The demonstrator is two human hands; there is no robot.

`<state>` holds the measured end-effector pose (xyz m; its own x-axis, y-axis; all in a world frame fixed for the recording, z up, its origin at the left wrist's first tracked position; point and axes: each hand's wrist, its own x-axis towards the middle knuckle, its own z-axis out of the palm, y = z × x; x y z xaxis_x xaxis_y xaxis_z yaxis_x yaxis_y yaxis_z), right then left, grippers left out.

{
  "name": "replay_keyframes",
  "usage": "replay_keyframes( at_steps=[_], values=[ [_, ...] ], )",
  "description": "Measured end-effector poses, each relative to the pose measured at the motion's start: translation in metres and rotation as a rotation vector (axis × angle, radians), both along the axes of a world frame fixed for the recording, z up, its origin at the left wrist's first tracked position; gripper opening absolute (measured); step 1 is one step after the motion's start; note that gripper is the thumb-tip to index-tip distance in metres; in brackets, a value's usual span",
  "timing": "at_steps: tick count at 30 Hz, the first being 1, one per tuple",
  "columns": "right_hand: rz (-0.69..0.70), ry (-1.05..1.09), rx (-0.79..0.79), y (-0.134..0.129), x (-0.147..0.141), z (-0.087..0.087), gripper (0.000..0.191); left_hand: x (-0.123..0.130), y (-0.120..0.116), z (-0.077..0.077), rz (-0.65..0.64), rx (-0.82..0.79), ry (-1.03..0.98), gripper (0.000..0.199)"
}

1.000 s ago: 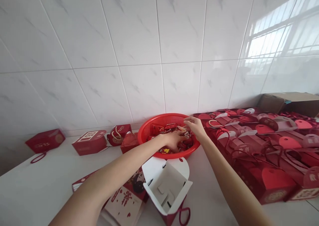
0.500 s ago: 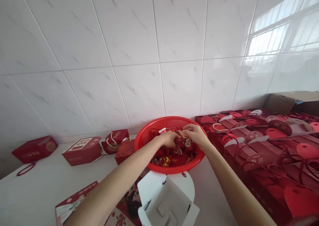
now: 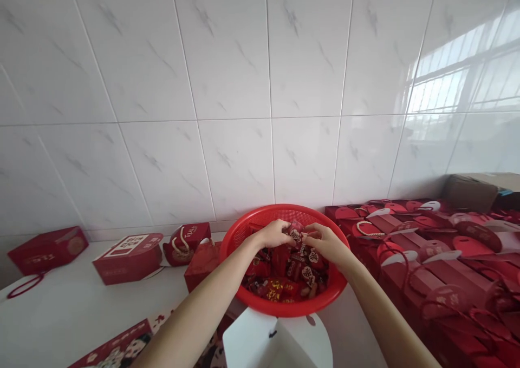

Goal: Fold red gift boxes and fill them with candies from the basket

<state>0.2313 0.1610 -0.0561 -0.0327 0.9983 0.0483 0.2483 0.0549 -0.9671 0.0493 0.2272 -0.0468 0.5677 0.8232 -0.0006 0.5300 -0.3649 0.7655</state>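
A red plastic basket (image 3: 284,307) holds many wrapped candies (image 3: 280,289), mostly red, some with gold print. Over its far part, my left hand (image 3: 273,235) comes in from the left with fingers closed on a red-wrapped candy (image 3: 296,231). Facing it from the right, my right hand (image 3: 328,243) pinches a wrapped candy too, its fingertips just short of the left ones. In front of the basket stands an open box (image 3: 254,338), white inside with raised flaps; its lower part is cut off by the frame.
Several red gift boxes (image 3: 128,260) stand on the white table (image 3: 40,314) at left. Rows of red boxes with heart-shaped flaps (image 3: 430,270) fill the right side, a cardboard box (image 3: 471,192) behind them. A tiled wall (image 3: 231,162) closes off the back.
The view has tilted up, so the basket and open box sit lower. Both hands stay in the basket; the fingers have come together around candies and lifted slightly.
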Motion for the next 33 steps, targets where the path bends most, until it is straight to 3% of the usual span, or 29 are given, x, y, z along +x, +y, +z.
replay_keyframes(
  at_steps=[10,15,19,26,29,33],
  values=[
    [0.048,-0.074,0.064,-0.002,0.001,0.0,0.019,0.005,-0.01,0.009,-0.148,-0.054,-0.129,0.028],
    [0.003,0.103,0.066,-0.004,0.001,0.003,0.014,0.007,-0.015,0.013,-0.159,-0.054,-0.159,0.045],
    [-0.055,0.172,0.035,-0.006,0.001,0.005,0.015,0.009,-0.015,0.013,-0.09,-0.089,-0.264,0.038],
    [-0.148,0.294,0.047,-0.008,0.001,0.012,0.016,0.008,-0.014,0.018,0.072,-0.018,-0.379,0.029],
    [-0.183,0.316,0.084,-0.011,0.002,0.014,0.016,0.006,-0.011,0.016,0.144,0.025,-0.443,0.034],
    [-0.122,0.294,0.087,-0.014,0.003,0.015,0.02,0.005,-0.01,0.015,0.189,0.072,-0.518,0.04]
  ],
)
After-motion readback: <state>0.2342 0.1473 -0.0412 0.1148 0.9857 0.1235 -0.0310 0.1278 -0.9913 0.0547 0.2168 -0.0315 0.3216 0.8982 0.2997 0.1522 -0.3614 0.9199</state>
